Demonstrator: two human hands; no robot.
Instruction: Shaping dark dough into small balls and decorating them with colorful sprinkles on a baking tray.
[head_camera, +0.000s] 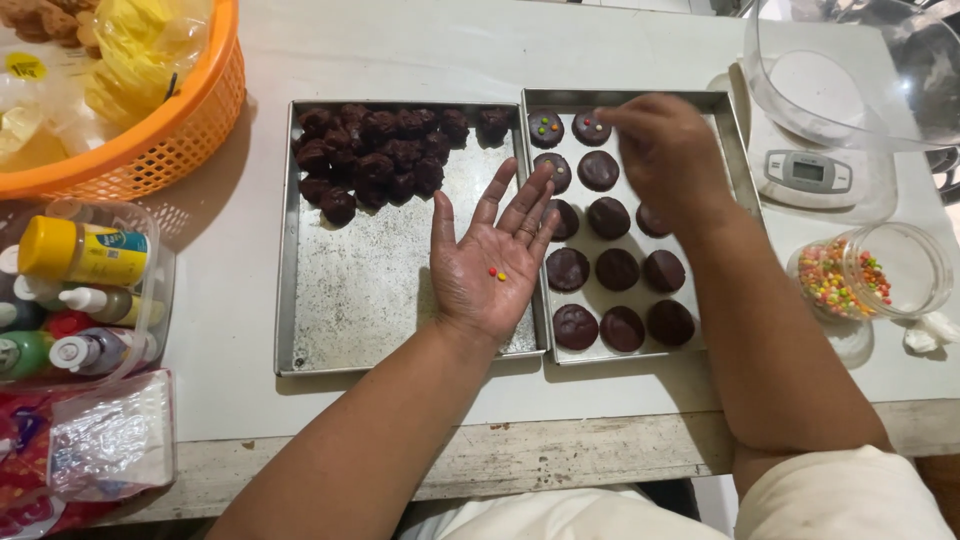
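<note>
Chocolate cookies (617, 270), round and dark, lie in neat rows on the right metal tray (727, 110). The right hand (665, 150) reaches over the far end of that tray, its fingertips pinched together just above a cookie with coloured dots on top (591, 128). I cannot tell if it holds anything. The left hand (490, 262) lies open, palm up, above the left metal tray (370, 290), with two tiny candies (496, 273), red and yellow, resting in the palm. Rough dark cookies (385, 155) sit heaped at the far end of the left tray. A clear tub of coloured candies (850, 275) stands to the right.
</note>
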